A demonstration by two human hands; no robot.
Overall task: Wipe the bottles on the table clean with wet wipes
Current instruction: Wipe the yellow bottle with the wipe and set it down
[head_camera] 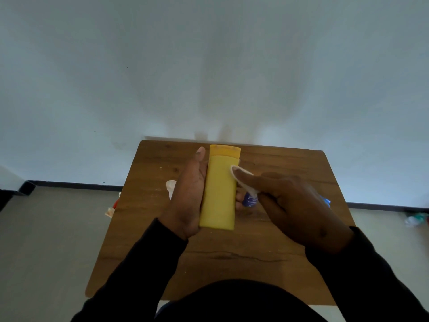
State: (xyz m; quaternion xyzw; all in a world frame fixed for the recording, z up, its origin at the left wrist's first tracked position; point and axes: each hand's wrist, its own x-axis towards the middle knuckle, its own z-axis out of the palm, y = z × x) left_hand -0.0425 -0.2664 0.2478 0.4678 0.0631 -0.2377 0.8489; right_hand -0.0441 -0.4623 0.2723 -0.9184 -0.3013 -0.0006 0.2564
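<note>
A tall yellow bottle (219, 189) with a darker yellow cap is held above the wooden table (209, 263), cap pointing away from me. My left hand (188, 196) grips its left side, thumb along the edge and fingertips showing at the right side. My right hand (294, 205) holds a white wet wipe (243, 180) wrapped round the fingers and presses it against the bottle's upper right edge. A blue bottle (250, 201) lies on the table behind the right hand, mostly hidden.
A crumpled white wipe (171, 185) lies on the table left of my left hand. A red and white packet (112, 208) sticks out past the table's left edge. A blue item (326, 201) shows right of my right hand. Litter (416, 219) lies on the floor at the right.
</note>
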